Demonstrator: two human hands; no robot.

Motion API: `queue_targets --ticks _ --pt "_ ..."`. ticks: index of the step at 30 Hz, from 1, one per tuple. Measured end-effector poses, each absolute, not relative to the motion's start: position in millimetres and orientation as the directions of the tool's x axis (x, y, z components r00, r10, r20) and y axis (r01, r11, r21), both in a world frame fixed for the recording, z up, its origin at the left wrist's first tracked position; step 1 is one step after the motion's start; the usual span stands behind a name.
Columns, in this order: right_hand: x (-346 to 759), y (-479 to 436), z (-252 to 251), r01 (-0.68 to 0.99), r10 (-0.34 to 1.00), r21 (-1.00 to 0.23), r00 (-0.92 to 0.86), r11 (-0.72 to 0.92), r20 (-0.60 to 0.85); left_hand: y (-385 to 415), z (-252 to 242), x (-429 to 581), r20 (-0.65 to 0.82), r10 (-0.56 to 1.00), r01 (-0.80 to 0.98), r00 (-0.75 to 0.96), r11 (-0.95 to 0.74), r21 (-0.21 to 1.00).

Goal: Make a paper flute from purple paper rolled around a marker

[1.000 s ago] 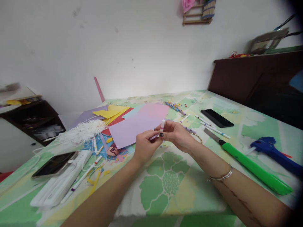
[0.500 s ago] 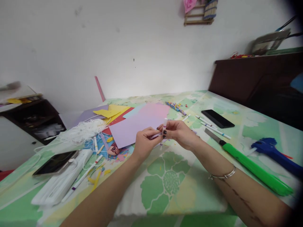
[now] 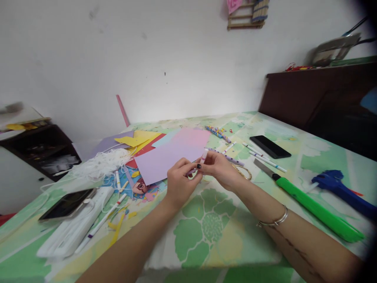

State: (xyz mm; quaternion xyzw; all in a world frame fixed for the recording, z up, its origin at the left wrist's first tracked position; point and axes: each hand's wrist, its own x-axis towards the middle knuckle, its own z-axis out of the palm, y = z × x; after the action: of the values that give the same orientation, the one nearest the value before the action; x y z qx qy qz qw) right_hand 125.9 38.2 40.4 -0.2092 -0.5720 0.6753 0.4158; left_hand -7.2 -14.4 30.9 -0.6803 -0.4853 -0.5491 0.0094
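My right hand (image 3: 219,169) pinches a white marker (image 3: 204,156) with a pinkish band, its tip end pointing up. My left hand (image 3: 182,180) meets it from the left, fingers closed on a small purple strip (image 3: 192,172), mostly hidden by the fingers. Both hands touch just in front of a lilac paper sheet (image 3: 165,161). Beyond my right hand lie a dotted purple stick (image 3: 234,160) and gold-handled scissors (image 3: 245,172), partly covered by the hand.
On the right lie a green cutter (image 3: 318,208), a blue glue gun (image 3: 347,190), a black phone (image 3: 270,146) and several markers. To the left are white string (image 3: 101,165), another phone (image 3: 69,203), a white power strip (image 3: 76,224) and yellow scraps.
The marker has tilted and sits lower between my fingers. My right hand has shifted slightly left, uncovering the gold scissor handles and the dotted stick.
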Motion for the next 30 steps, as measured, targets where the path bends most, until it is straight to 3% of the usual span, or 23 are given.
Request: queue_targets --ticks 5,8,12,19,22,25,30 --pt "135 43 45 -0.303 0.726 -0.953 -0.651 0.021 0.223 -12 37 -11 0.569 0.803 0.462 -0.176 -0.443 0.768" --pt "138 47 45 -0.293 0.700 -0.954 -0.669 0.062 0.251 -12 39 -12 0.517 0.840 0.405 -0.161 -0.422 0.811" --pt "136 48 42 -0.298 0.741 -0.949 -0.614 0.103 0.273 -12 37 -11 0.551 0.825 0.424 -0.128 -0.457 0.782" --pt "125 41 40 -0.308 0.804 -0.945 -0.532 0.110 0.267 -12 33 -12 0.736 0.674 0.609 -0.066 -0.557 0.564" --pt "124 39 39 -0.292 0.817 -0.948 -0.512 0.125 0.265 -12 32 -11 0.740 0.670 0.634 -0.066 -0.544 0.550" --pt "126 40 40 -0.286 0.814 -0.949 -0.514 0.136 0.271 -11 33 -12 0.658 0.741 0.559 -0.131 -0.493 0.666" --pt "134 47 40 -0.311 0.717 -0.950 -0.654 0.037 0.242 -7 36 -16 0.476 0.854 0.282 -0.212 -0.413 0.866"
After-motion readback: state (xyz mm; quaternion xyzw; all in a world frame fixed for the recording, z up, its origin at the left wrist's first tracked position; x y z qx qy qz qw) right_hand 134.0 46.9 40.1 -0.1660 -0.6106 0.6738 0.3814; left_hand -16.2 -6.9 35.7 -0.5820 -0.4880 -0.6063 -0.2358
